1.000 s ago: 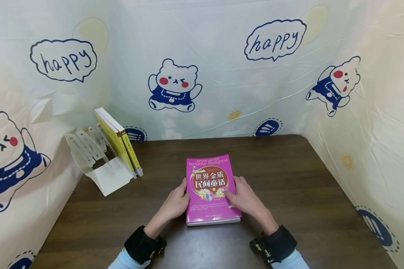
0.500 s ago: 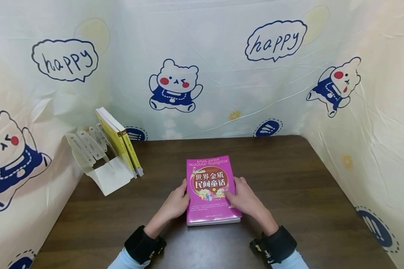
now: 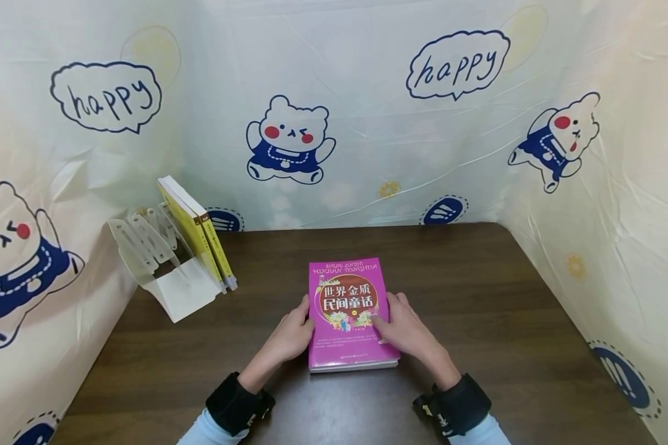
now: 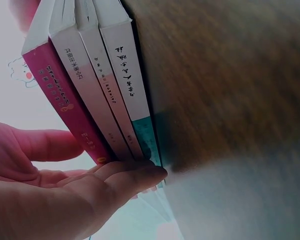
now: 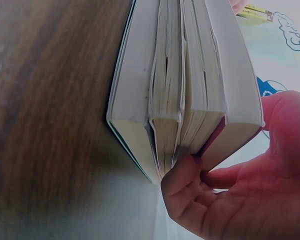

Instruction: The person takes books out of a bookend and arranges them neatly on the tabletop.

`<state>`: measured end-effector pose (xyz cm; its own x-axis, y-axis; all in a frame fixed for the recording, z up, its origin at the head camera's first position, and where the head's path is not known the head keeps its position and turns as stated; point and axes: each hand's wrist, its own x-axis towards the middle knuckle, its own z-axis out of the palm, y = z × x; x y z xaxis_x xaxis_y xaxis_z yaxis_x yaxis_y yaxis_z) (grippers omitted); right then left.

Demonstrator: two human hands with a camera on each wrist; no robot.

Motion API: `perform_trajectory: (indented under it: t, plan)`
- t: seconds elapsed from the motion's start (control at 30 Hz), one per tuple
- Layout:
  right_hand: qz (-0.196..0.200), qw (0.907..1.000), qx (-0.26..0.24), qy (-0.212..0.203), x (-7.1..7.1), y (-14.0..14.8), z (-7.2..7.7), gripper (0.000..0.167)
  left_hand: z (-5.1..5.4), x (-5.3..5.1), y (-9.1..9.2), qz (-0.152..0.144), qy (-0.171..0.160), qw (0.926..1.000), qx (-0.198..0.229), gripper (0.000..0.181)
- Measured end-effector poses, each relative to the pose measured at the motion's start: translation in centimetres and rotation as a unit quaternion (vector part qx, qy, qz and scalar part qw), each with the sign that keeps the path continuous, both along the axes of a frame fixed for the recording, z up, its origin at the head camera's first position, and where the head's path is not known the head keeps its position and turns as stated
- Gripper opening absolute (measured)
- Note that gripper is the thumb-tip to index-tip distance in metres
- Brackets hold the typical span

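A pink book (image 3: pixel 345 347) with Chinese lettering lies on top of a stack in front of me. In the left wrist view several spines show below it, among them a white and teal book (image 4: pixel 126 72) at the bottom. My left hand (image 3: pixel 291 334) holds the stack at the spine side, its fingers across the spines. At the other side my right hand (image 3: pixel 411 329) grips the stack, thumb on the pink cover and fingers bent against the page edges (image 5: pixel 195 75). The undersides of the books are hidden.
A white book rack (image 3: pixel 180 290) stands at the back left of the brown table (image 3: pixel 479 296). Two yellow books (image 3: pixel 192 232) lean upright in its right end. Patterned sheets (image 3: pixel 367 148) hang behind the table and along both sides.
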<state>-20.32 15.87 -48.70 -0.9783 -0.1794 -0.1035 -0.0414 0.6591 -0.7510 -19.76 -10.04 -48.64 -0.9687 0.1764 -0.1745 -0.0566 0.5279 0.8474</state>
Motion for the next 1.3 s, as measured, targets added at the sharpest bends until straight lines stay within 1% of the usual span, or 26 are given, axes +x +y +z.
perform_trajectory:
  t: [0.53,0.87,1.07,1.3]
  plan:
    - [-0.005,1.0000,0.002,-0.008,0.07,-0.17,-0.07,0.073,-0.31,0.02,-0.13,-0.002,0.000,1.0000,0.004,0.061]
    - [-0.001,0.9997,0.015,-0.020,0.12,-0.21,0.12,0.076,-0.15,-0.12,-0.20,-0.005,-0.001,1.0000,0.002,0.061]
    - [0.000,0.9997,0.009,-0.023,0.24,-0.11,0.10,0.077,0.11,-0.08,-0.13,-0.009,-0.001,0.9999,0.005,0.061]
    - [0.004,0.9997,0.005,-0.025,0.28,-0.14,0.01,0.078,0.11,-0.02,-0.47,-0.020,0.001,0.9998,0.009,0.060]
